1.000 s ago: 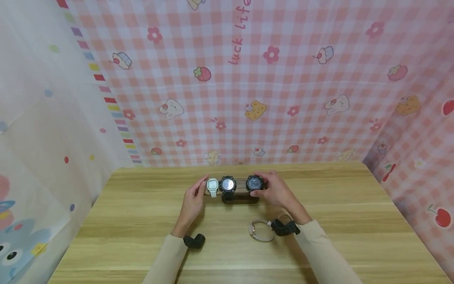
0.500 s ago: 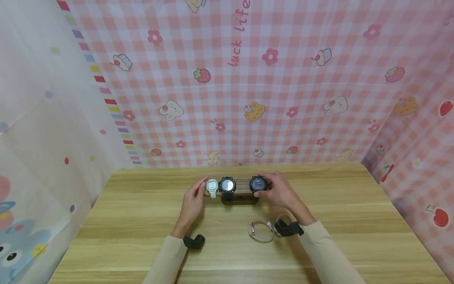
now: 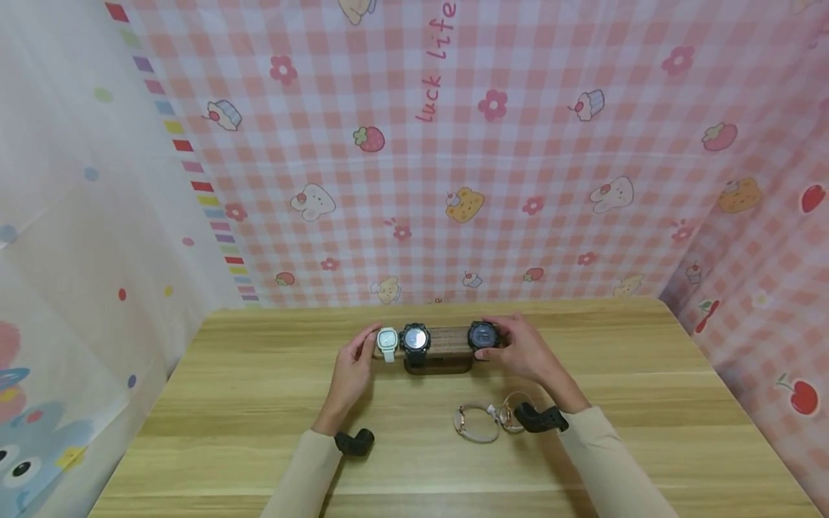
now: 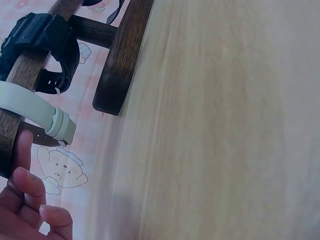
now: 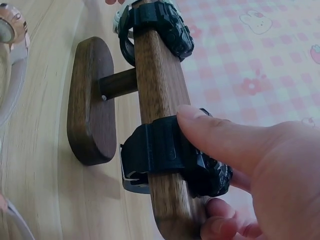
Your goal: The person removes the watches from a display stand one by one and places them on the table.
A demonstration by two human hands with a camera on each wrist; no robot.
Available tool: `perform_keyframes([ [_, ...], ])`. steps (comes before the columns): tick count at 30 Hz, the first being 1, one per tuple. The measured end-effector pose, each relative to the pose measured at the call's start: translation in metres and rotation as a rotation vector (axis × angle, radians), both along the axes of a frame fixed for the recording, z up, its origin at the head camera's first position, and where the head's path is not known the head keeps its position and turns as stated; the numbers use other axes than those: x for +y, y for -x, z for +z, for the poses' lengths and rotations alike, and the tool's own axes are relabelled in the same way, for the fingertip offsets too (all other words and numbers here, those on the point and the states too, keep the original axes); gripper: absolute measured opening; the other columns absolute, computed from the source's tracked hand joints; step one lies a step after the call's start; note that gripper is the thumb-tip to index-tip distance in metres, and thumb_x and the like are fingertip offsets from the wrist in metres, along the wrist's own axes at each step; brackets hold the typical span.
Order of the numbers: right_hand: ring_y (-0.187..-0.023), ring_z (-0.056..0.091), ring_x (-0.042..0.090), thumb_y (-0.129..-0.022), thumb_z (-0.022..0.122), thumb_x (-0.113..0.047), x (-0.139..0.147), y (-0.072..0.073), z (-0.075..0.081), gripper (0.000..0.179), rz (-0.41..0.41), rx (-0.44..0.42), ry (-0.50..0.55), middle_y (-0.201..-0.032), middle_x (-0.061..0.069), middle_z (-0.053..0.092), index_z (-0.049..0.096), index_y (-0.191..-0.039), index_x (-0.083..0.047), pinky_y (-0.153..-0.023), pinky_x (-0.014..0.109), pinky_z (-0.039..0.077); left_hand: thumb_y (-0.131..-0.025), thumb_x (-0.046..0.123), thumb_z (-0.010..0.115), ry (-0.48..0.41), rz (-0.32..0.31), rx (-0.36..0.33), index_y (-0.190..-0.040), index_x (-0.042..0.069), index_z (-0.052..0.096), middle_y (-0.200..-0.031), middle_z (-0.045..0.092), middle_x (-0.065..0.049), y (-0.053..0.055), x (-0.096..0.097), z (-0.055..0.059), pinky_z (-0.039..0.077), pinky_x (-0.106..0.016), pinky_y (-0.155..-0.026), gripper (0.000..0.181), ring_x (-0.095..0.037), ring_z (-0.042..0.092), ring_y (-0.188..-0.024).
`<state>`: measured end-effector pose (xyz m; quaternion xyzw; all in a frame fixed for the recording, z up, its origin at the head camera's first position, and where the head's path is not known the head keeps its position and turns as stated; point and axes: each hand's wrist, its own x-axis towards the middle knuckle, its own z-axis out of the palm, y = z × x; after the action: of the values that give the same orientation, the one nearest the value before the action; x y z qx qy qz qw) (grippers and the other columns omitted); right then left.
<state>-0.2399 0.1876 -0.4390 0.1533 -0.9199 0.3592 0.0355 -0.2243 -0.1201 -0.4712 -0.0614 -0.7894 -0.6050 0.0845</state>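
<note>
One wooden stand (image 3: 450, 342) bears three watches: one white watch (image 3: 387, 339) at left, one black watch (image 3: 415, 338) just beside it, and a second black watch (image 3: 483, 337) toward the right end. The left hand (image 3: 352, 367) pinches the bar's left end, and the right hand (image 3: 523, 352) has its fingers curled round the second black watch (thumb on the strap). Two pale-banded watches (image 3: 479, 438) lie on the surface (image 3: 259, 403), nearer and to the right.

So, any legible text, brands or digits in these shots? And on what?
"luck life": pink checked cloth, running upward.
Possibly "e": same cloth's bottom edge, unclear.
White watch, left black watch, right black watch: faces too small to read.
Light-strapped watches: nothing legible.
</note>
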Motion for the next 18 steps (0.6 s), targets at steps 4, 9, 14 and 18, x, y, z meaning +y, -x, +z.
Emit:
perform_keyframes([
  [4,-0.1,0.054,0.029,-0.078,0.085,-0.021,0.004,0.0,0.0,0.064,0.003,-0.012,0.002,-0.114,0.02,0.061,0.06,-0.134,-0.002,-0.084,0.047,0.047,-0.106,0.016,0.048,-0.003,0.003,-0.005,-0.134,0.006,0.062,-0.132,0.063,-0.013,0.0,0.0,-0.001,0.041,-0.025,-0.08,0.033,-0.025,0.053,-0.09],
  [9,-0.095,0.053,0.028,-0.08,0.084,-0.023,0.011,0.0,-0.001,0.064,-0.004,-0.03,0.007,-0.115,0.019,0.059,0.059,-0.136,-0.004,-0.077,0.04,0.047,-0.106,0.016,0.048,0.001,0.005,-0.002,-0.134,0.006,0.062,-0.131,0.063,-0.012,0.0,0.0,0.0,0.041,-0.026,-0.081,0.033,-0.02,0.053,-0.091],
  [14,-0.081,0.048,0.023,-0.079,0.085,-0.022,0.018,0.0,-0.003,0.063,-0.01,-0.031,0.027,-0.104,0.016,0.056,0.06,-0.135,-0.005,-0.067,0.033,0.041,-0.106,0.016,0.048,0.006,0.006,-0.009,-0.134,0.007,0.062,-0.129,0.064,-0.012,0.0,0.0,0.001,0.041,-0.026,-0.079,0.033,-0.023,0.05,-0.083],
  [18,-0.079,0.048,0.023,-0.079,0.085,-0.021,0.023,0.0,-0.005,0.063,-0.013,-0.038,0.046,-0.103,0.014,0.056,0.06,-0.135,-0.005,-0.067,0.031,0.041,-0.106,0.015,0.048,0.011,0.006,-0.01,-0.134,0.006,0.062,-0.128,0.064,-0.012,0.0,0.0,0.001,0.041,-0.025,-0.079,0.033,-0.021,0.051,-0.084],
])
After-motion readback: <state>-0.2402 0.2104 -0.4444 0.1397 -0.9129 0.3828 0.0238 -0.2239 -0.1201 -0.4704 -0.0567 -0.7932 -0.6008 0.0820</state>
